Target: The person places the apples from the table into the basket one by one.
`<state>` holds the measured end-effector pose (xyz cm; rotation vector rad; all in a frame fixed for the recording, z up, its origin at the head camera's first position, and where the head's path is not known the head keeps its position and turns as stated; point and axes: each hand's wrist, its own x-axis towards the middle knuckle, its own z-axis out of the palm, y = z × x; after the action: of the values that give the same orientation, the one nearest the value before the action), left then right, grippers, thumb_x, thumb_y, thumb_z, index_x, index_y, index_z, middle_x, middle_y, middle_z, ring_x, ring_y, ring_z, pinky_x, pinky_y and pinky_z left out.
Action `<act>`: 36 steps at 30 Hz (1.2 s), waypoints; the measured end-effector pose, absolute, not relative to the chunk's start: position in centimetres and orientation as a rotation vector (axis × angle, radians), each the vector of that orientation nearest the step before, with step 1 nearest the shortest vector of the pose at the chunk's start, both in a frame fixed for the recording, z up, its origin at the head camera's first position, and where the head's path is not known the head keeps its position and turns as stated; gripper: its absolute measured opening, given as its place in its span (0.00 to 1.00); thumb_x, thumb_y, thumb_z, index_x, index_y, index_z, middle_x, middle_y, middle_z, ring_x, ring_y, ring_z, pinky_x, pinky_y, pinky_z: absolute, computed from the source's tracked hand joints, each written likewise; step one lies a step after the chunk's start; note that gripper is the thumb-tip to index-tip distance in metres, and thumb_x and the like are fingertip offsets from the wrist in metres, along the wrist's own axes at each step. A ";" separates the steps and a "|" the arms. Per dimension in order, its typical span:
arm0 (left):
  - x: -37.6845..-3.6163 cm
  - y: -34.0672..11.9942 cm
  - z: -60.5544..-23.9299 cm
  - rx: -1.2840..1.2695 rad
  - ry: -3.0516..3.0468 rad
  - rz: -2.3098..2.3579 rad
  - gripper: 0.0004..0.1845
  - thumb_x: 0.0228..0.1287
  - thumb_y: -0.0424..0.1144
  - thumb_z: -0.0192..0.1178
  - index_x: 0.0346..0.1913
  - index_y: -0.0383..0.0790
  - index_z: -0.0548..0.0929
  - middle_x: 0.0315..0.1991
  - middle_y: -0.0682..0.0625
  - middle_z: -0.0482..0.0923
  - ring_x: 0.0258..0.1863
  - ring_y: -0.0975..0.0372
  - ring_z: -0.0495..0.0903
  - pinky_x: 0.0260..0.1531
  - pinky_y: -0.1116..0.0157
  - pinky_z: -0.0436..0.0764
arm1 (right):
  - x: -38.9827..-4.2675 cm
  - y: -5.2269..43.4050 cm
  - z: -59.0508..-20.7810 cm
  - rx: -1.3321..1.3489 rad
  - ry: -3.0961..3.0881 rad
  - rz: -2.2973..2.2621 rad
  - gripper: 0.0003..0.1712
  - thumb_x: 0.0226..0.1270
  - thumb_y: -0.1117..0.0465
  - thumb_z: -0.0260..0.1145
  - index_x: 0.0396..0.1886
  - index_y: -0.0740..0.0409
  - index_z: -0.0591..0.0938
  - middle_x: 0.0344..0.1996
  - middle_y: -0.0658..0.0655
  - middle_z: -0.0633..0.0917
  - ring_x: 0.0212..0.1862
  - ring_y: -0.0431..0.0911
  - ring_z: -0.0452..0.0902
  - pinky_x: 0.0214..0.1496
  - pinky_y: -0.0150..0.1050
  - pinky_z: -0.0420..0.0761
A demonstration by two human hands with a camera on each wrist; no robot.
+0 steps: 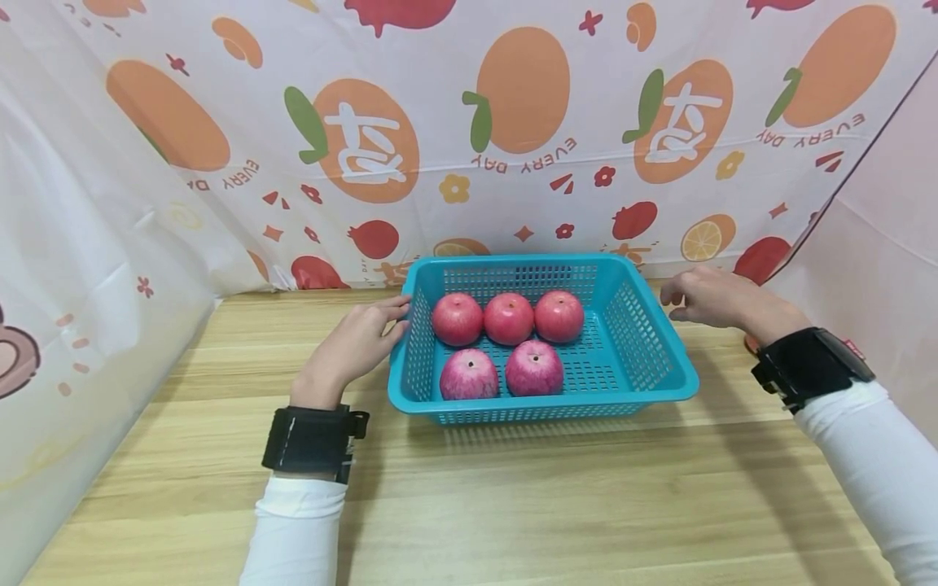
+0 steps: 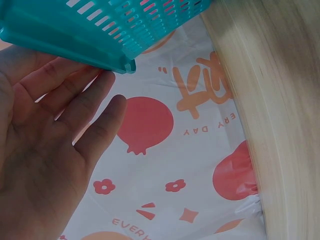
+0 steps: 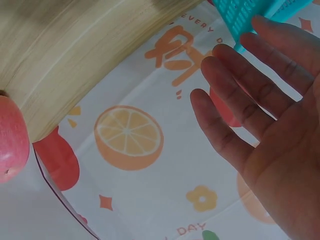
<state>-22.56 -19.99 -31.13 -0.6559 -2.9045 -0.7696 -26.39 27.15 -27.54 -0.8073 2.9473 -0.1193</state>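
A blue-green plastic basket (image 1: pixel 544 409) with slotted walls stands on the table near the back curtain. Inside it, three smooth red apples (image 1: pixel 509 318) form a back row. Two streaked pinkish-purple apples (image 1: pixel 534 369) lie in front, towards the left. My left hand (image 1: pixel 356 346) is at the basket's left end, its fingertips touching the rim; the left wrist view shows the fingers (image 2: pixel 88 102) extended. Beyond the right end is my right hand (image 1: pixel 707 297), fingers loosely bent and holding nothing. Whether it touches the rim, I cannot tell.
Another red apple (image 3: pixel 11 140) sits outside the basket, mostly hidden behind my right wrist in the head view. A fruit-printed white curtain (image 1: pixel 440 220) closes off the back of the wooden table (image 1: pixel 513 505). White sheeting (image 1: pixel 95 268) hangs at the left.
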 end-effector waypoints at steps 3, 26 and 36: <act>-22.6 -20.0 -31.1 -0.656 -2.909 -0.771 0.22 0.74 0.31 0.58 0.65 0.22 0.74 0.69 0.32 0.69 0.66 0.38 0.70 0.57 0.45 0.77 | -26.5 27.4 -27.6 -0.812 2.952 -0.125 0.09 0.58 0.70 0.75 0.39 0.66 0.87 0.34 0.58 0.86 0.36 0.53 0.81 0.39 0.50 0.87; -22.6 -20.0 -31.2 -0.659 -2.901 -0.785 0.22 0.74 0.31 0.58 0.65 0.22 0.74 0.69 0.32 0.69 0.65 0.38 0.72 0.49 0.50 0.84 | -27.1 30.2 -28.2 -0.727 2.963 -0.167 0.07 0.60 0.70 0.73 0.38 0.67 0.86 0.32 0.56 0.85 0.37 0.54 0.79 0.41 0.52 0.85; -22.6 -20.0 -31.2 -0.655 -2.903 -0.774 0.22 0.73 0.31 0.59 0.65 0.22 0.74 0.69 0.32 0.69 0.60 0.39 0.76 0.39 0.55 0.85 | -27.2 31.2 -28.3 -0.707 2.966 -0.193 0.06 0.61 0.69 0.73 0.37 0.67 0.85 0.31 0.55 0.84 0.37 0.53 0.78 0.41 0.51 0.83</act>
<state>-22.62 -20.04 -31.21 -0.6553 -2.9029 -0.7739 -27.21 31.19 -28.31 -0.7068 2.9656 -0.1935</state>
